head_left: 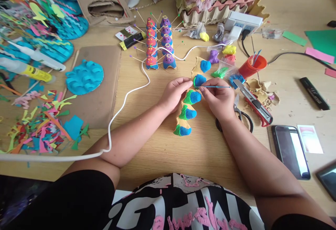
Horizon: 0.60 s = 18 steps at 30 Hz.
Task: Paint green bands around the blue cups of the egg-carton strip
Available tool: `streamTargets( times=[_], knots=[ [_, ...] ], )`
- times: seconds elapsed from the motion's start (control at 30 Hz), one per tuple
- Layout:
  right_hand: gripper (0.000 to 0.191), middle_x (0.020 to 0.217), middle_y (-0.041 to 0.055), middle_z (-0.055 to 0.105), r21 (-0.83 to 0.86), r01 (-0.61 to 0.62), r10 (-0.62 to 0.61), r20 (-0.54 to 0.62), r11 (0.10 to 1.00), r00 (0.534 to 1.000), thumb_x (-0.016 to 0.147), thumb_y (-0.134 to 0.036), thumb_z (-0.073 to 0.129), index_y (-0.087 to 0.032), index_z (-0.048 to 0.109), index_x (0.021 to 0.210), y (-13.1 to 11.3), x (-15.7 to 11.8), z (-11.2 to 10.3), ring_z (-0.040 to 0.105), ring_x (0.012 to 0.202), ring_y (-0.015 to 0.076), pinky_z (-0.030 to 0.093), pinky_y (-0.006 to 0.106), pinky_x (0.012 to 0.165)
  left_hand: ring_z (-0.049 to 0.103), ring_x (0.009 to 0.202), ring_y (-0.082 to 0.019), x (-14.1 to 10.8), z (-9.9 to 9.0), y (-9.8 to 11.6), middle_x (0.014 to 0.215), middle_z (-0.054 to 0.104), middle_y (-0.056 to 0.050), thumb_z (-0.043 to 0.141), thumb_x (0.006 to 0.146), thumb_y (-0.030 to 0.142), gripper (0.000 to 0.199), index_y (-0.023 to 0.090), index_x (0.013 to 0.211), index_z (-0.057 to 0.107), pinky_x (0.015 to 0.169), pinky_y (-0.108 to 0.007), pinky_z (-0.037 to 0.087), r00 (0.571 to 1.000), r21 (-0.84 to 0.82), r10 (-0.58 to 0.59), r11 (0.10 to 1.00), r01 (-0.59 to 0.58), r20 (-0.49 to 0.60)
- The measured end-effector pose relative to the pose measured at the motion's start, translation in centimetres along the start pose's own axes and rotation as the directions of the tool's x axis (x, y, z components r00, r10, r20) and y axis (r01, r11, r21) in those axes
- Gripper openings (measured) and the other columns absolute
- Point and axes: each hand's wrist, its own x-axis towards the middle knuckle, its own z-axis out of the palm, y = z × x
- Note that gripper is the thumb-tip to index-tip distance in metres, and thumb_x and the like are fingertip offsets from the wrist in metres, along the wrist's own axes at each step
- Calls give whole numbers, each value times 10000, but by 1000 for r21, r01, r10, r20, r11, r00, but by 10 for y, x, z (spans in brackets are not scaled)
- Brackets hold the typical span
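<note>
A strip cut from an egg carton (183, 122) lies on the table between my hands, its cups coated with blue clay (205, 66) and, on most of them, green clay (187, 97). My left hand (176, 92) pinches the strip's left edge by the second cup from the far end. In my right hand (219, 99) is a thin blue stick (215, 86), held between thumb and fingers with its tip at that same cup. The far cup shows blue clay only.
Two finished-looking carton caterpillars (151, 43) stand at the back. A white cable (126, 99) crosses over my left arm. Right of my right hand lie scissors (246, 119), a box cutter (256, 104) and a red cup (252, 66). Paper scraps (47, 128) cover the left.
</note>
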Motion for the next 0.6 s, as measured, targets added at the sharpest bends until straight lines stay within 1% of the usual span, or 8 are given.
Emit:
streamTargets(
  times=[0.17,0.27,0.33,0.4,0.5,0.6],
  knots=[
    [425,818,12,732,-63,79,-81,-26,995,996,925,-673,807,-252,769,878,-2,-2,0,570,654,129,476,319,631,713,701,-119,0,0,-2,774,774,23,887,865,398,238,199,835,760,706,-235,549,1000,37,15,999,-15,-13],
    [385,831,12,735,-50,94,-95,-20,994,995,936,-633,814,-254,763,882,-2,-2,0,574,648,125,457,314,606,707,703,-118,0,-1,-2,775,766,25,897,872,410,256,199,824,760,711,-238,549,999,40,26,999,-25,-30],
    [393,844,13,729,-21,81,-82,-5,996,997,929,-640,816,-255,754,889,-1,-2,1,584,655,126,451,306,588,702,707,-114,0,-1,-3,775,766,27,905,870,393,245,197,819,766,714,-235,548,998,39,50,998,-49,-28],
    [430,840,11,709,1,42,-42,17,999,999,909,-677,817,-255,740,887,0,-2,1,575,650,127,456,303,579,701,714,-115,0,-2,-4,777,770,29,902,872,385,231,198,821,775,718,-235,549,997,38,71,997,-70,-25],
    [503,801,2,667,31,-28,27,33,999,999,876,-751,806,-256,713,869,2,-2,2,535,619,123,436,296,553,708,724,-124,1,-3,-5,774,767,31,900,873,395,227,206,832,783,727,-243,553,997,46,65,997,-64,-38],
    [536,765,-3,635,52,-25,25,12,998,1000,861,-789,795,-260,702,855,3,-2,3,524,625,130,418,293,548,700,714,-122,1,-3,-5,762,758,32,905,869,400,230,207,834,784,712,-239,541,997,49,69,997,-66,-46]
  ],
)
